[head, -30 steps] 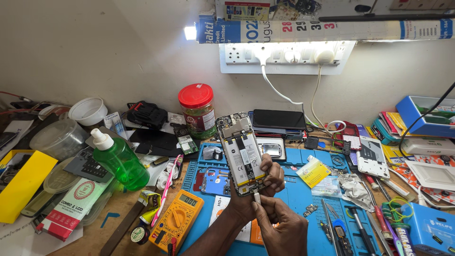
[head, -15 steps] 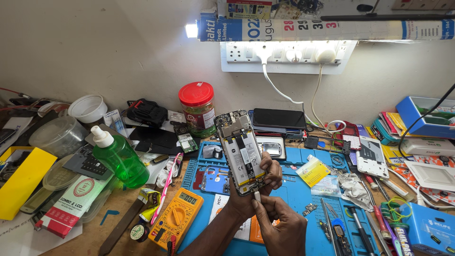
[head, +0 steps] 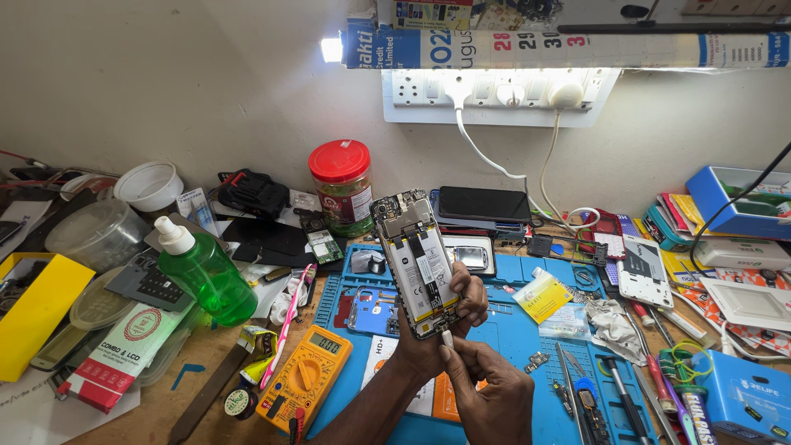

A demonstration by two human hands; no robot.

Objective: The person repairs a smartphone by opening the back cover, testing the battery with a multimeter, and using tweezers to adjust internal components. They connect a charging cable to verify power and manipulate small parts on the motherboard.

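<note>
Opened phone (head: 418, 264) stands upright above the blue mat, back cover off, circuit board, ribbon cable and battery showing, its top tilted slightly left. A small white plug (head: 447, 337) sits at its bottom edge.

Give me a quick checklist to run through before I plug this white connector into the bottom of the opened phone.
1. Phone held firm: ok. The left hand grips the opened phone upright, back cover off.
2. Connector pinched: ok. The right hand holds the small white connector at the phone's bottom edge.
3. Connector lined up with the port: cannot tell, too small to see.
4. Port free of dirt: cannot tell, hidden by the fingers.
5. Soft surface below: ok. The blue mat lies under the hands.
6. Meter nearby: ok. The yellow meter sits left of the arm.
</note>
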